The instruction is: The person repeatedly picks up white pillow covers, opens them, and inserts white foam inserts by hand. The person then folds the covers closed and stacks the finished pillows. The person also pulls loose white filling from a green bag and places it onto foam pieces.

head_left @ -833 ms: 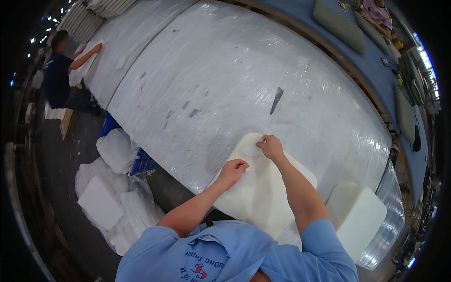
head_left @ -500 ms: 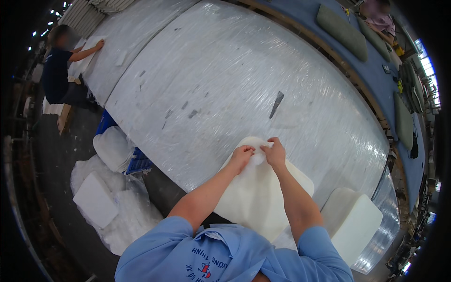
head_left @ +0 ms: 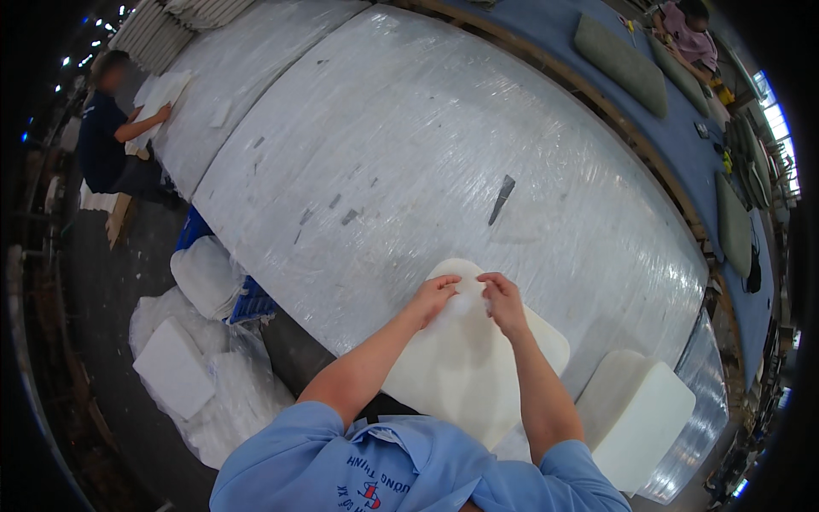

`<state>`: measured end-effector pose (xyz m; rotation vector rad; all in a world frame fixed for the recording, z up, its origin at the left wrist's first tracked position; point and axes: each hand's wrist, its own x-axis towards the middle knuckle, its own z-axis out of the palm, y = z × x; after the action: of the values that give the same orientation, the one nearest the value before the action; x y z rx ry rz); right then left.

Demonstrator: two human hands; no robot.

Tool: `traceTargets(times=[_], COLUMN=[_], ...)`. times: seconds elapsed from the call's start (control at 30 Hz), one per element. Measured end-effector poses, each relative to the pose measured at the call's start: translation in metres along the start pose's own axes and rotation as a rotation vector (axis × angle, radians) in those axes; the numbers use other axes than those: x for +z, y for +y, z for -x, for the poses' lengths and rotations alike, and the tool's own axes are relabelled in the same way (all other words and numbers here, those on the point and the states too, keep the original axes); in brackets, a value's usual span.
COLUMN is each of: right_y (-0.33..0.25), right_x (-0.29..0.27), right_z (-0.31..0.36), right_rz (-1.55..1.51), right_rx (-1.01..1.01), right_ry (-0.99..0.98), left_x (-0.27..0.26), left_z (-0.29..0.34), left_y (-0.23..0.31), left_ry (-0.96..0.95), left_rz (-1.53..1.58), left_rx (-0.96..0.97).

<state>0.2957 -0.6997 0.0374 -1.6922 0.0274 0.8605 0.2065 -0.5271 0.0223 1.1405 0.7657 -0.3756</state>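
A cream-white foam cushion pad (head_left: 461,367) with rounded corners lies in front of me on the plastic-wrapped table (head_left: 409,154). Over its far end, my left hand (head_left: 432,299) pinches with its fingertips at the left of a thin, fluffy white tuft (head_left: 461,305). Opposite it, my right hand (head_left: 503,302) is closed in a pinch at the tuft's right side. The two hands are a short gap apart. What exactly lies between the fingertips is small and blurred.
More white pads (head_left: 644,410) are stacked at the right. Plastic bags with white pads (head_left: 175,367) lie at the lower left beside a blue crate (head_left: 252,299). One person (head_left: 111,128) works at the far left, another (head_left: 687,38) at a blue table (head_left: 546,30) with grey-green cushions (head_left: 621,64).
Both hands have come slightly nearer to me, and the right hand has dropped lower over the pad. The person at the far left has drawn their hands back along a white sheet.
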Motion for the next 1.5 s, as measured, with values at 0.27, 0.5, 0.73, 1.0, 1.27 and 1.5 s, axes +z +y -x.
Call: traceTargets(times=[0.27, 0.5, 0.73, 1.0, 1.27, 1.5], right_y=[0.002, -0.009, -0.010, -0.015, -0.021, -0.002], right_x=[0.037, 0.035, 0.059, 0.017, 0.024, -0.007], right_z=[-0.040, -0.031, -0.019, -0.013, -0.054, -0.069], right_rz=[-0.100, -0.171, -0.007, -0.084, -0.022, 0.039], right_rx=[0.253, 0.328, 0.317, 0.337, 0.325, 0.082], right_ry=[0.004, -0.027, -0.211, -0.291, -0.125, 0.125], left_x=[-0.006, -0.028, -0.029, -0.011, -0.004, 0.004], left_z=[0.002, 0.014, 0.041, 0.061, -0.012, 0.001], left_y=[-0.007, -0.015, -0.009, 0.022, 0.010, 0.027], left_ry=[0.130, 0.111, 0.224, -0.065, -0.082, -0.149], left_rz=[-0.132, 0.060, -0.192, -0.023, 0.105, 0.135], left_rx=[-0.013, 0.057, -0.020, -0.011, -0.037, -0.163])
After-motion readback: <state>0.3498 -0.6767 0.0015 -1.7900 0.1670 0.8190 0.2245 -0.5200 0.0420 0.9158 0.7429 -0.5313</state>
